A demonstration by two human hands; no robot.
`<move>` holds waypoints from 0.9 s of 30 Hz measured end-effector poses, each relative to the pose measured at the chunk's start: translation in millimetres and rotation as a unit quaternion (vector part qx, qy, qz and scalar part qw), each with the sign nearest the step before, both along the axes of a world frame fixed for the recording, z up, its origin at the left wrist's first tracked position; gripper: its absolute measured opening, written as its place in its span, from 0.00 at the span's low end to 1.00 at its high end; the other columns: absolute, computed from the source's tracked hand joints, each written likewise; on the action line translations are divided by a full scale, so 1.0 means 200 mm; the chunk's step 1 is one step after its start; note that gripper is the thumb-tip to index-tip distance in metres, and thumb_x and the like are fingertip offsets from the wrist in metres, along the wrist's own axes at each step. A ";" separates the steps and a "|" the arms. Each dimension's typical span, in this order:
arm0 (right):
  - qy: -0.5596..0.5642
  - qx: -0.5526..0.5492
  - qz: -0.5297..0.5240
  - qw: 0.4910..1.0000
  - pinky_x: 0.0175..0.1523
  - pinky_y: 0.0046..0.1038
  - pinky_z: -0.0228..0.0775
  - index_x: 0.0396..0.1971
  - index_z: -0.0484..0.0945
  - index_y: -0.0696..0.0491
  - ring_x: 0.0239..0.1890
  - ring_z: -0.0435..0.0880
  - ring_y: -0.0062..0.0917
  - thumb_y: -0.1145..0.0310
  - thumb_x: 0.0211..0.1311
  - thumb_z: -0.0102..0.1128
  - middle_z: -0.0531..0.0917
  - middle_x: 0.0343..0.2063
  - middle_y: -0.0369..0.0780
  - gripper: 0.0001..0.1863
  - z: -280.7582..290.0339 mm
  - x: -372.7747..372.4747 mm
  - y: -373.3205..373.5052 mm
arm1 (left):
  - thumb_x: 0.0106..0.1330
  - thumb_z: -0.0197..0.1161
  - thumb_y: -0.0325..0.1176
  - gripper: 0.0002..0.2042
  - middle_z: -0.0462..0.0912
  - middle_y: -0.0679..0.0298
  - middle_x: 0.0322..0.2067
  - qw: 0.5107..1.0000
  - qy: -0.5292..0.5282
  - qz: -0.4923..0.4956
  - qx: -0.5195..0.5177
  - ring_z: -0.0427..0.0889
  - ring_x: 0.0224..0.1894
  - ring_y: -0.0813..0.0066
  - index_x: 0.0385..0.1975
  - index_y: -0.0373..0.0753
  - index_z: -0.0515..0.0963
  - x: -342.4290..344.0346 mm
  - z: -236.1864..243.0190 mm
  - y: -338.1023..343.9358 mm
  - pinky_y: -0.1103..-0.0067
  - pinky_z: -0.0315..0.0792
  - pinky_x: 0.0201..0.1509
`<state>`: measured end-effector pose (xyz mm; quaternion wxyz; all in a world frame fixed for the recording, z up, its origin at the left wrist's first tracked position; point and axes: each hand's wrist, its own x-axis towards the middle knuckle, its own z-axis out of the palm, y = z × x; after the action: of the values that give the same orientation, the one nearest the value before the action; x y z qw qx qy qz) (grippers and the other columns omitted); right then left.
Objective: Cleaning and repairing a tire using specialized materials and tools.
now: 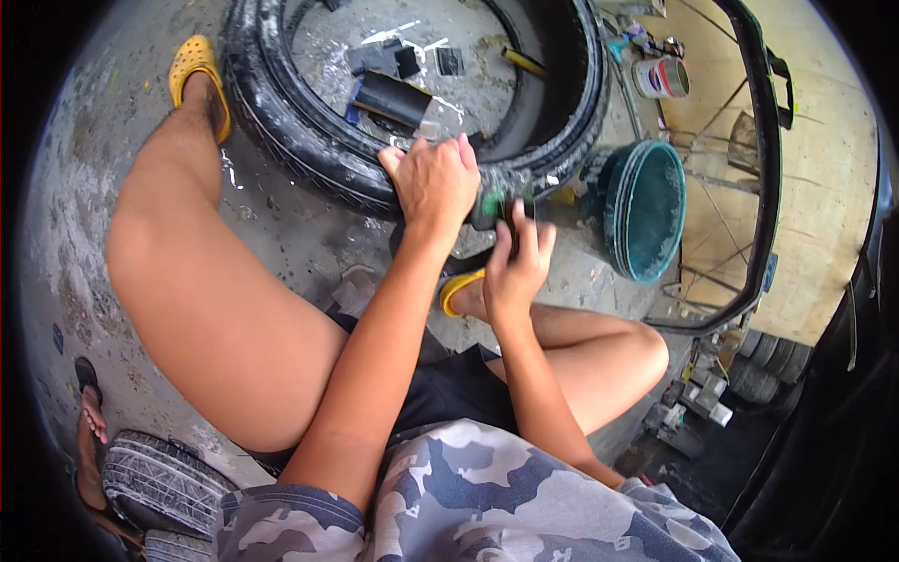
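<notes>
Tyre: lay flat on the concrete floor.
Left hand: pressed on tyre's near rim, grip closed.
Right hand: beside it, apparently pinching a small green-black tool.
Bucket: right of tyre.

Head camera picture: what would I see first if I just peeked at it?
First, the big black tyre lying on the grey floor at the top, with both hands on its near edge: the left hand presses on the rubber and the right hand grips a small green and black tool. Next come the bright yellow clogs, one at the upper left, and the teal bucket to the tyre's right.
</notes>
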<state>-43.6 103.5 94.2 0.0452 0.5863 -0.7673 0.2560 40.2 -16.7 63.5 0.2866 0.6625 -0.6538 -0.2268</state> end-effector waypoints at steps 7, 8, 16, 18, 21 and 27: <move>-0.048 0.006 -0.030 0.998 0.41 0.36 0.72 0.50 0.80 0.58 0.33 0.76 0.40 0.80 0.59 0.62 0.75 0.33 0.47 0.17 0.01 0.03 0.00 | 0.69 0.56 0.41 0.19 0.83 0.55 0.20 1.000 -0.009 -0.015 0.020 0.82 0.30 0.58 0.19 0.39 0.84 0.01 0.01 0.00 0.62 0.61 0.48; -0.055 -0.013 0.004 0.998 0.41 0.37 0.71 0.50 0.79 0.59 0.33 0.76 0.41 0.80 0.60 0.62 0.75 0.33 0.48 0.17 0.01 0.05 -0.01 | 0.69 0.56 0.41 0.19 0.83 0.55 0.21 1.000 -0.006 -0.016 0.024 0.82 0.30 0.58 0.19 0.39 0.84 0.01 0.01 -0.01 0.61 0.60 0.48; -0.066 0.011 -0.012 0.998 0.41 0.37 0.71 0.50 0.80 0.58 0.35 0.77 0.42 0.79 0.61 0.62 0.74 0.34 0.48 0.17 0.04 0.09 -0.03 | 0.69 0.56 0.41 0.19 0.83 0.55 0.21 0.999 -0.008 -0.018 0.033 0.82 0.30 0.59 0.19 0.40 0.84 0.02 0.02 -0.01 0.62 0.60 0.48; -0.044 -0.022 0.032 0.998 0.41 0.38 0.70 0.52 0.79 0.58 0.35 0.77 0.42 0.80 0.62 0.60 0.74 0.34 0.48 0.17 0.03 0.08 -0.02 | 0.69 0.56 0.41 0.19 0.83 0.55 0.21 0.999 -0.007 -0.017 0.030 0.82 0.30 0.59 0.19 0.40 0.84 0.01 0.02 -0.01 0.62 0.60 0.48; -0.030 0.024 -0.052 0.998 0.43 0.37 0.71 0.52 0.79 0.58 0.35 0.77 0.40 0.81 0.60 0.61 0.75 0.34 0.47 0.18 -0.01 0.05 -0.02 | 0.69 0.55 0.39 0.20 0.82 0.57 0.17 1.000 -0.017 -0.010 0.016 0.83 0.31 0.62 0.14 0.40 0.83 0.01 0.02 -0.01 0.63 0.60 0.49; -0.035 0.002 -0.008 0.999 0.43 0.37 0.71 0.52 0.78 0.59 0.35 0.77 0.41 0.80 0.61 0.61 0.75 0.34 0.48 0.18 -0.04 0.03 -0.05 | 0.69 0.55 0.39 0.19 0.83 0.57 0.18 1.000 -0.005 -0.010 0.027 0.83 0.32 0.62 0.17 0.40 0.84 0.01 0.02 -0.02 0.63 0.61 0.49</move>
<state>-37.6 94.2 85.9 0.0189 0.5713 -0.7734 0.2743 41.5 -20.0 66.6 0.2625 0.6648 -0.6555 -0.2439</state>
